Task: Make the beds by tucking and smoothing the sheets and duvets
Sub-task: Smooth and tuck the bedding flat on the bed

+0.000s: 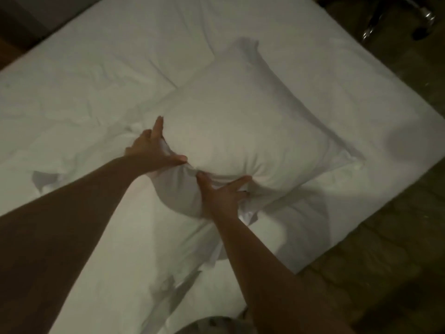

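**Item: pillow held at its near end, bed part-made**

Fingers, left hand point(150, 150): forefinger point(157, 127) straight along the pillow's left side, thumb laid across the near edge, and slack case cloth gathered and pinched in the fork between them. The remaining fingers are hidden behind the corner.

Fingers, right hand point(222, 197): spread wide point(239, 183), thumb out to the left, pressing flat on the near edge. Loose cloth bunches under the palm.

Judged purpose: the two hands bracket one end so that the filling is pushed up into the case and the spare cloth is taken up, before the pillow is squared.

Pillow point(240, 121): white and plump. It lies at an angle across the bed point(385, 121), its far corner pointing toward the top of the view, and rests on the sheet.

Sheet point(134, 249): white and spread over the mattress. It is creased at the left and below the hands, so smoothing and tucking appear not yet done.

Second padded white mass point(96, 75): upper left, touching the pillow's flank. Whether it is a pillow or a duvet cannot be told.

Surroundings: dark floor point(385, 273) to the right of the bed. Chromed chair legs point(399, 18) at the top right, well apart from the hands.
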`<action>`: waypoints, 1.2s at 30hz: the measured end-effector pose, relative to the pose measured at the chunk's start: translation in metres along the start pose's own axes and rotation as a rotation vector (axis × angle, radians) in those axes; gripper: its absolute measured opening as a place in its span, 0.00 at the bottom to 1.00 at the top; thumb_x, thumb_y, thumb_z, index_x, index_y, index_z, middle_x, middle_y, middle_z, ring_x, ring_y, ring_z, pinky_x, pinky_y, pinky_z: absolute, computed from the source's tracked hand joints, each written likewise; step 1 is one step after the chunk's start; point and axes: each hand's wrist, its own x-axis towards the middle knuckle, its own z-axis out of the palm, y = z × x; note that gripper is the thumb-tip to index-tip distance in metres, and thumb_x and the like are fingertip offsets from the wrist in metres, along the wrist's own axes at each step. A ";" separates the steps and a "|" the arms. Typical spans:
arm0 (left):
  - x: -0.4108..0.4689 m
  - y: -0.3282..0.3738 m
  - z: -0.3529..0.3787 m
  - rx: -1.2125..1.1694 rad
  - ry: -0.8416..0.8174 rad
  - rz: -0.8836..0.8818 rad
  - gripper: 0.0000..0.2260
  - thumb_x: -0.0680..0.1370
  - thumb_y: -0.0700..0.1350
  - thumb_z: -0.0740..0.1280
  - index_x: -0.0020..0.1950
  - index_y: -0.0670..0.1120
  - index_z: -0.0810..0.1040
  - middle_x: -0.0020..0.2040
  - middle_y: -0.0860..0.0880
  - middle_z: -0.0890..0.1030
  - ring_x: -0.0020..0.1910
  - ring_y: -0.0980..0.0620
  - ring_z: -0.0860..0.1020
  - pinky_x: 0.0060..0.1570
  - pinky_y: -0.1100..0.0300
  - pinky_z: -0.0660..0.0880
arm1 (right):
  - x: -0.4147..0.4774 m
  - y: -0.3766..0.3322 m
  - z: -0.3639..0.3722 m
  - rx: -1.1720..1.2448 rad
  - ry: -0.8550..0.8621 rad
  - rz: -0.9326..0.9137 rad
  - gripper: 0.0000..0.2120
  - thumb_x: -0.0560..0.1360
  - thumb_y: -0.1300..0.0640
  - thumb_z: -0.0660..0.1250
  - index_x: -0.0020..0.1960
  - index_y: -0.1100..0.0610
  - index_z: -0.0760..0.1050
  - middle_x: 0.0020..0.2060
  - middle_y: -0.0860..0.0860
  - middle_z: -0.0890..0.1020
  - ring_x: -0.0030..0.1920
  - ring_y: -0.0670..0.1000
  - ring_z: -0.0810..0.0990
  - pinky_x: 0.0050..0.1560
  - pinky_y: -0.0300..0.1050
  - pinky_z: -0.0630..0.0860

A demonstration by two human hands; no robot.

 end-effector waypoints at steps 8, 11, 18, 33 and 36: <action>0.000 0.013 0.036 0.025 0.073 -0.015 0.44 0.64 0.65 0.72 0.71 0.44 0.61 0.65 0.38 0.70 0.66 0.38 0.69 0.62 0.46 0.67 | 0.020 0.001 0.007 0.054 0.071 0.010 0.63 0.63 0.32 0.70 0.76 0.62 0.33 0.72 0.66 0.55 0.70 0.64 0.61 0.67 0.54 0.62; -0.007 0.014 0.043 0.057 0.115 0.007 0.36 0.70 0.65 0.66 0.65 0.40 0.64 0.61 0.36 0.74 0.61 0.37 0.73 0.56 0.47 0.69 | 0.020 0.009 0.010 0.114 0.175 -0.057 0.63 0.61 0.34 0.74 0.77 0.62 0.40 0.67 0.63 0.63 0.66 0.62 0.68 0.64 0.50 0.66; -0.059 0.027 0.026 0.019 0.220 0.037 0.27 0.72 0.63 0.66 0.58 0.43 0.68 0.53 0.41 0.79 0.55 0.41 0.76 0.43 0.55 0.66 | 0.000 0.030 -0.007 0.290 0.224 -0.291 0.46 0.67 0.47 0.77 0.73 0.67 0.57 0.65 0.62 0.71 0.65 0.59 0.71 0.62 0.46 0.67; -0.409 -0.159 -0.056 -0.571 0.903 0.024 0.11 0.76 0.53 0.65 0.51 0.47 0.76 0.45 0.47 0.81 0.44 0.44 0.77 0.42 0.52 0.74 | -0.330 0.067 0.048 0.399 0.187 -0.926 0.41 0.65 0.51 0.78 0.72 0.62 0.64 0.63 0.61 0.74 0.63 0.58 0.72 0.58 0.42 0.65; -0.465 -0.218 -0.081 -0.659 1.084 -0.070 0.11 0.77 0.53 0.63 0.54 0.48 0.77 0.46 0.48 0.81 0.45 0.45 0.77 0.44 0.52 0.74 | -0.408 0.062 0.083 0.321 0.037 -1.097 0.40 0.68 0.50 0.75 0.73 0.61 0.62 0.62 0.61 0.74 0.63 0.59 0.71 0.58 0.43 0.64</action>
